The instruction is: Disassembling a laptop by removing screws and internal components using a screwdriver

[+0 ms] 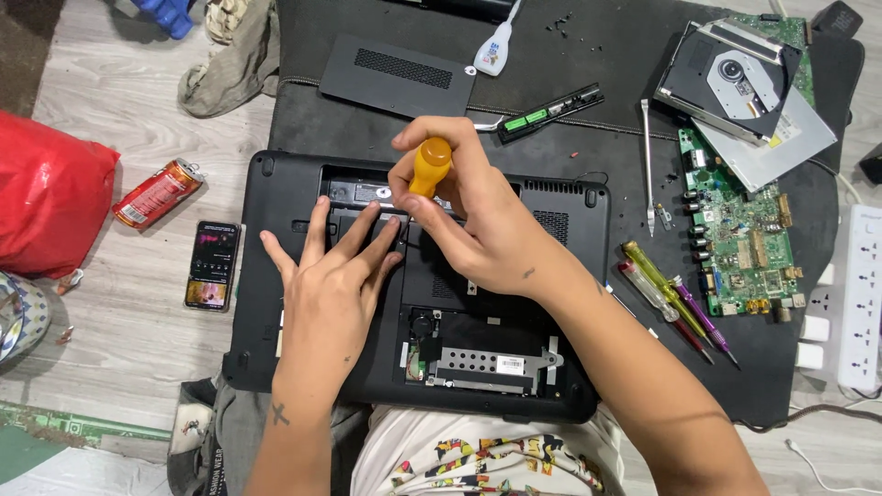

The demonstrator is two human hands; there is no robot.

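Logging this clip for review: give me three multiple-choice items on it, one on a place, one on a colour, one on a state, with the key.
1. Where does the phone lie?
A. on the floor, left of the laptop
B. on the circuit board
C. on the power strip

2. What colour is the handle of the screwdriver in the right hand?
A. blue
B. orange
C. white

3. How is the left hand placed?
A. closed round the can
B. lifted off everything
C. flat, fingers spread on the laptop

Key: 1 A, the phone sits on the floorboards beside the laptop's left edge. 2 B, the grip above the fingers is orange. 3 C, the palm presses down on the laptop's opened underside.
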